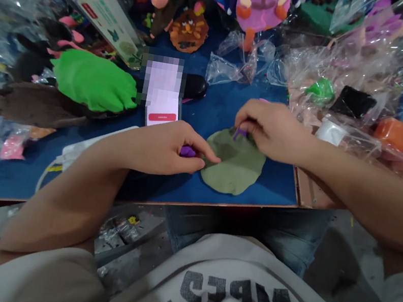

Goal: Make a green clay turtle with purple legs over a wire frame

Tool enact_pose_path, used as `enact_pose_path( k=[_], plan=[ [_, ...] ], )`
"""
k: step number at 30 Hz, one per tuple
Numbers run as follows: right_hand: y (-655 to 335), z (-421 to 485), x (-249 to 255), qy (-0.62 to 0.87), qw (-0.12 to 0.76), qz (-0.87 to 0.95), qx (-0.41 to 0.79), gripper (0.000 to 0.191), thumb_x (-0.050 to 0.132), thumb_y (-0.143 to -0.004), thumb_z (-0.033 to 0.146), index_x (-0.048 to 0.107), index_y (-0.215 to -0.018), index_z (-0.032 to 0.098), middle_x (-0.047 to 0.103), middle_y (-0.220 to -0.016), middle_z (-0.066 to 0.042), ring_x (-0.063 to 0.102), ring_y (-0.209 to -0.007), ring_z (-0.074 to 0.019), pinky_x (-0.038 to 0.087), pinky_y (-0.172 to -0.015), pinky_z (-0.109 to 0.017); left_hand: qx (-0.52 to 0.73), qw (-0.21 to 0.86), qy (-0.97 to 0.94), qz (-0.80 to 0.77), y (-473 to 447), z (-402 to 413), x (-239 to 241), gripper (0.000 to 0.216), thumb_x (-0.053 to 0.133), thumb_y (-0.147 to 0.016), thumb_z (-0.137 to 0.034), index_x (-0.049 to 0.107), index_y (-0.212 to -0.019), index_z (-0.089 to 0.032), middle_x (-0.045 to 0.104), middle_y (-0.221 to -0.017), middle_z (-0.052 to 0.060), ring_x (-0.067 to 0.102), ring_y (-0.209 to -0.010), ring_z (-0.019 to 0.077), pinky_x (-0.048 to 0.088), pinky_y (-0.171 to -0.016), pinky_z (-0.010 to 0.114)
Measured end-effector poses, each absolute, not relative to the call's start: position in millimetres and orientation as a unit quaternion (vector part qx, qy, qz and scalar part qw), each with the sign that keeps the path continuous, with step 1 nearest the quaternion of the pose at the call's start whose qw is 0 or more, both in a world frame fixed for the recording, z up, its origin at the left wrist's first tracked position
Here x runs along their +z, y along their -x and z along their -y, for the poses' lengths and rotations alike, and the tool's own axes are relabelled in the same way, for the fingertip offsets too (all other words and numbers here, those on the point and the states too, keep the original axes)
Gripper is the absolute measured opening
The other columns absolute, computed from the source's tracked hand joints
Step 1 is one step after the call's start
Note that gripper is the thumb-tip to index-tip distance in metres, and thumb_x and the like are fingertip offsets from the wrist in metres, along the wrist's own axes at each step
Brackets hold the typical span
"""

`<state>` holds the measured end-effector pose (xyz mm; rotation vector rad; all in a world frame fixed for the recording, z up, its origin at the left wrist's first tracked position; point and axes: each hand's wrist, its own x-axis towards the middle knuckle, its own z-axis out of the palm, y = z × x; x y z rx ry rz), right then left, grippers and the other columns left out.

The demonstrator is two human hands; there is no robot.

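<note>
A flat, roundish olive-green clay disc [237, 170] lies on the blue tabletop before me. My left hand [163, 149] comes in from the left, its index fingertip resting on the disc and its thumb near the edge. A purple clay lump [188, 152] shows between that thumb and index finger, seemingly held by the curled fingers, which are hidden. Over the disc's far right part, my right hand [269, 129] is closed in a pinch on a small purple clay strip [240, 134]. The strip's lower end is close to the disc; whether it touches I cannot tell.
Beyond my left hand lies a lit phone [164, 96], beside a green clay piece [95, 81]. A plastic bottle [105, 11] leans behind them. Clay figures [264, 7] line the back. Wrapped clay blocks [392, 132] and clear plastic bags fill the right side.
</note>
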<state>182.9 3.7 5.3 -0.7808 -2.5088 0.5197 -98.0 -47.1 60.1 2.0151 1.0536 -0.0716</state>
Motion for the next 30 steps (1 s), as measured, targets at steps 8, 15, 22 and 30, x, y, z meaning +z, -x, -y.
enact_pose_path(
  k=[8, 15, 22, 30],
  plan=[
    [-188.7, -10.5, 0.1, 0.380, 0.481, 0.746, 0.260, 0.020, 0.066, -0.109, 0.047, 0.075, -0.111, 0.029, 0.073, -0.091, -0.001, 0.069, -0.073, -0.0170, 0.062, -0.071, -0.035, 0.096, 0.453, -0.772, -0.435, 91.1, 49.6, 56.9, 0.026, 0.077, -0.096, -0.039, 0.088, -0.114, -0.024, 0.088, -0.097, 0.005, 0.077, -0.073, 0.0170, 0.061, -0.069, 0.027],
    [-168.9, 32.3, 20.4, 0.218, 0.417, 0.879, 0.072, 0.017, 0.067, -0.109, 0.039, 0.080, -0.104, 0.031, 0.073, -0.129, -0.005, 0.070, -0.124, -0.0257, 0.062, -0.108, -0.050, 0.346, 0.619, -0.589, -0.387, 68.9, 59.1, 27.9, 0.046, 0.081, -0.095, -0.064, 0.078, -0.106, -0.020, 0.078, -0.088, 0.007, 0.072, -0.065, 0.0164, 0.052, -0.054, 0.025],
    [-183.0, 4.6, 7.4, 0.264, 0.449, 0.848, 0.097, 0.019, 0.066, -0.109, 0.039, 0.080, -0.114, 0.027, 0.076, -0.113, -0.009, 0.074, -0.103, -0.0253, 0.063, -0.090, -0.045, 0.437, 0.580, -0.522, -0.448, 72.2, 49.9, 25.7, 0.041, 0.092, -0.087, -0.055, 0.072, -0.080, -0.020, 0.056, -0.060, -0.003, 0.051, -0.051, 0.0089, 0.042, -0.049, 0.022],
    [-203.9, 13.3, 16.6, 0.310, 0.238, 0.918, 0.071, 0.036, 0.065, -0.106, 0.055, 0.086, -0.117, 0.028, 0.081, -0.126, -0.009, 0.075, -0.115, -0.0351, 0.056, -0.103, -0.056, 0.317, 0.500, -0.636, -0.495, 81.8, 52.3, 38.0, 0.033, 0.088, -0.088, -0.051, 0.077, -0.089, -0.020, 0.055, -0.059, -0.004, 0.044, -0.050, 0.0098, 0.031, -0.050, 0.026]
  ],
)
